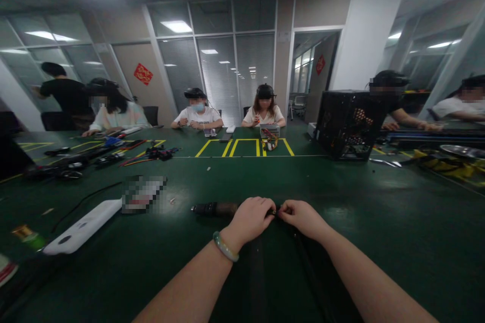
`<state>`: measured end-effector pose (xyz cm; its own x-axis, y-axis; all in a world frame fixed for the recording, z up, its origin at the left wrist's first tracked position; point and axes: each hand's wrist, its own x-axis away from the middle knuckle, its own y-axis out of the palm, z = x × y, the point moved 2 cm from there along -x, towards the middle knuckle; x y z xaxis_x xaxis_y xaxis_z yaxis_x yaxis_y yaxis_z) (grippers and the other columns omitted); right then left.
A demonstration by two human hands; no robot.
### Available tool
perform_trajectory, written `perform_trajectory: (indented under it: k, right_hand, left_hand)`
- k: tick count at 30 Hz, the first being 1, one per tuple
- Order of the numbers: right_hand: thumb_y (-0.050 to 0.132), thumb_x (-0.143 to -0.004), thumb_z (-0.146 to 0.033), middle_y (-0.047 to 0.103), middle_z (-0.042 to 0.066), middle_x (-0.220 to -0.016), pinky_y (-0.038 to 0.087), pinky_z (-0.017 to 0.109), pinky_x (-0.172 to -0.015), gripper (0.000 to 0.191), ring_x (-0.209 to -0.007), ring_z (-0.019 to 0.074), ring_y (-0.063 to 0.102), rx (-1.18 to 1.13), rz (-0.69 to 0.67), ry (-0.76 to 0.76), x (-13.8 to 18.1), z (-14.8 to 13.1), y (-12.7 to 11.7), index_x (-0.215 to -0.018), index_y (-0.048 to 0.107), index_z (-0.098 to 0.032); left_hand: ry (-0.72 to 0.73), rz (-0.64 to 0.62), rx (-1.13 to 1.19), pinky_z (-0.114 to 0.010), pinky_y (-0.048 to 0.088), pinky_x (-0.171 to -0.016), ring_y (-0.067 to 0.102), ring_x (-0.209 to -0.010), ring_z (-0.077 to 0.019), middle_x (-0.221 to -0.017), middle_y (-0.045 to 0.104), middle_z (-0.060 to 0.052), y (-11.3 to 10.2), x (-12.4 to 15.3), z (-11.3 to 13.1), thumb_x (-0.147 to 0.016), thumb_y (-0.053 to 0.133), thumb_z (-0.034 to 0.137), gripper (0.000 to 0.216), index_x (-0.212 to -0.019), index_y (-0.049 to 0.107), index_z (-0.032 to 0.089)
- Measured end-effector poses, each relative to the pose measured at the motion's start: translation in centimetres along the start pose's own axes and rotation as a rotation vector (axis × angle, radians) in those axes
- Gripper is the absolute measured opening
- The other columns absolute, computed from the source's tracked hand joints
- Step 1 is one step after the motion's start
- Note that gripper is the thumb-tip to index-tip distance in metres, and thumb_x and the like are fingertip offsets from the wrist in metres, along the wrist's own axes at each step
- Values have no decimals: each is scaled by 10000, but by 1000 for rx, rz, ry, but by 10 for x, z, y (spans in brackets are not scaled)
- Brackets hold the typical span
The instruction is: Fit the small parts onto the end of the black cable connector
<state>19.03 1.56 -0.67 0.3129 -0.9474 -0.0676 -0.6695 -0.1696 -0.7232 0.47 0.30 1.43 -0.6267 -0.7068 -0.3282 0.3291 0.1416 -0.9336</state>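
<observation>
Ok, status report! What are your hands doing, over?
Left hand and right hand side by side, both pinching black cable. Cable lying on green table. White device off left, not blocking.

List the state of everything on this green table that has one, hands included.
Left hand: closed over dark cylindrical object, which lies on the green table.
Right hand: fingertips pinched at the object's end, touching left hand.
White flat oblong device: lying flat, untouched.
Black perforated metal case: standing upright.
Pale green bracelet: worn on left wrist.
</observation>
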Motion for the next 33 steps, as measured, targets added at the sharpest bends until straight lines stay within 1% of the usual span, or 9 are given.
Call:
perform_trajectory:
  k: [5, 9, 18, 20, 23, 25, 29, 33]
  right_hand:
    - [593, -836, -333, 728, 20, -793, 417, 249, -605, 167, -698, 180, 650, -1, -15, 15, -1, -2, 1, -845, 701, -207]
    - [592, -834, -345, 728, 22, -772, 405, 250, -576, 177, -676, 183, 648, 14, -21, 34, 1, -4, 0, -834, 706, -210]
    - [578, -837, -355, 728, 22, -796, 417, 248, -591, 196, -711, 185, 656, 2, -20, 44, 3, -6, -1, -845, 703, -205]
    - [575, -836, -363, 725, 25, -789, 416, 249, -592, 206, -705, 184, 652, 0, -16, 46, 3, -6, -1, -836, 701, -200]
    - [570, -837, -373, 722, 26, -785, 417, 248, -589, 220, -697, 183, 647, -5, -15, 48, 3, -5, 0, -835, 701, -196]
    - [570, -835, -371, 720, 24, -784, 417, 244, -584, 219, -694, 180, 646, -7, -17, 48, 2, -4, 1, -841, 702, -195]
    - [579, -830, -367, 713, 19, -764, 408, 237, -579, 212, -675, 171, 634, 0, -14, 42, 1, -2, 3, -833, 699, -193]
    - [579, -835, -366, 708, 17, -761, 397, 237, -572, 204, -666, 170, 626, 2, -7, 34, 0, 0, 3, -837, 692, -196]
  left_hand:
    - [-13, -8, 2, -337, 416, -850, 572, -956, -195, -1005, 617, -19, 1, -1, 0, -893, 582, 240, 132, -1022, 561, 216]
    - [-9, 9, 7, -325, 421, -827, 571, -939, -183, -978, 620, 1, 0, -1, 1, -900, 577, 240, 104, -1002, 565, 223]
    - [-1, 28, 45, -329, 412, -842, 571, -948, -180, -989, 636, 11, 1, -2, -1, -904, 583, 238, 81, -984, 590, 232]
    - [2, 40, 54, -325, 413, -842, 571, -948, -175, -995, 633, 18, 1, -1, -1, -901, 584, 234, 103, -1005, 582, 239]
    - [-41, 62, 48, -323, 422, -815, 574, -923, -180, -968, 626, 9, 2, -1, -1, -889, 602, 249, 156, -1039, 561, 232]
    - [-57, 60, 40, -323, 424, -804, 575, -906, -181, -948, 622, 7, 2, -1, -1, -885, 608, 255, 145, -1019, 560, 225]
    - [-43, 25, 37, -321, 418, -817, 575, -915, -182, -952, 632, 4, 3, -3, -1, -893, 603, 259, 85, -968, 584, 222]
    - [-42, 25, 48, -326, 414, -823, 574, -908, -189, -939, 647, 2, 5, -4, -2, -899, 598, 265, 52, -932, 610, 227]
